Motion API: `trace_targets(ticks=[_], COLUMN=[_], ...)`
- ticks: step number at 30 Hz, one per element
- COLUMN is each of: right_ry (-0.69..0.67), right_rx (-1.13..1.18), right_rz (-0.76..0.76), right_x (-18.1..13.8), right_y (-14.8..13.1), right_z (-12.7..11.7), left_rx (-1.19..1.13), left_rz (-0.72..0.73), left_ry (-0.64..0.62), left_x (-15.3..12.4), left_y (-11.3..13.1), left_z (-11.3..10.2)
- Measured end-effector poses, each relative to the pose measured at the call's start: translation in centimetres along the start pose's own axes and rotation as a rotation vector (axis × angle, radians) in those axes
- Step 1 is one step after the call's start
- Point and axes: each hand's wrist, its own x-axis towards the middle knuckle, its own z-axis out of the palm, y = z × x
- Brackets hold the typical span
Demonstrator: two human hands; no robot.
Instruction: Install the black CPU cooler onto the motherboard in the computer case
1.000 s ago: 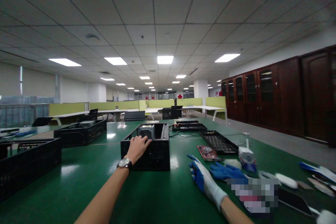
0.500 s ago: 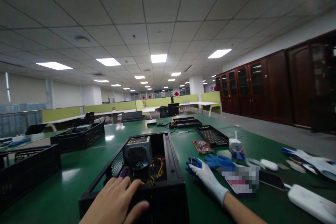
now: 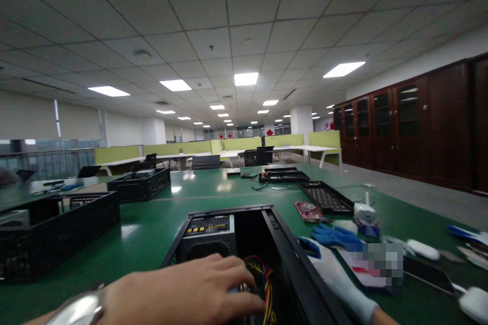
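My left hand (image 3: 198, 287), bare and with a watch on the wrist, reaches over into an open black computer case (image 3: 280, 244). Its fingers bend down around a dim bluish part that I cannot make out, and some fingertips are hidden. Right beside them runs a bundle of coloured cables (image 3: 268, 284). A power supply (image 3: 209, 226) with a label on top sits at the far left inside the case. My right hand (image 3: 331, 269), in a white glove with blue on the fingers, rests close along the case's right side. The case's edge partly hides its fingers.
Right of the case lie a blue glove (image 3: 335, 236), a red circuit board (image 3: 308, 210), a black perforated panel (image 3: 326, 197), a dark phone (image 3: 430, 274) and a white package (image 3: 366, 218). More black cases (image 3: 76, 228) stand on the left of the green table (image 3: 152, 223).
The view has shifted left and closer to the case. My left hand has moved from the case's near rim to deeper inside. My right hand now sits against the case's right side.
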Motion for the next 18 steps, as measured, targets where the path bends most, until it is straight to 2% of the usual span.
trace_targets(ticks=[2,5,7,9,11,14,16,18], right_ry=[-0.021,-0.001,0.056,0.091,0.062,-0.137,-0.331,-0.473], right_rx=[-0.059,-0.116,-0.158,-0.186,-0.203,-0.239,-0.271,-0.338], right_rz=[0.002,-0.027,-0.048,-0.068,-0.111,-0.190,-0.263,-0.371], right_x=[-0.1,0.0,0.2,0.3,0.2,-0.7,-1.6,-2.4], right_y=[-1.0,-3.0,-4.7,-6.7,-9.1,-13.6,-17.0,-19.8], right_z=[-0.3,-0.8,-1.2,-1.8,-2.3,-2.3,-1.3,0.9], left_rx=[0.111,0.189,0.221,0.277,0.319,0.301,0.244,0.182], left_rz=[0.031,0.103,0.137,0.126,0.089,0.011,-0.064,-0.159], left_ry=[-0.083,-0.154,-0.181,-0.213,-0.237,-0.198,-0.129,-0.063], left_x=[0.9,2.1,2.8,3.2,3.1,1.6,-0.4,-3.0], left_y=[-2.4,-5.7,-6.8,-6.7,-5.8,-3.9,-2.7,-2.0], left_z=[0.8,3.5,4.8,5.0,3.9,0.8,-1.5,-3.6])
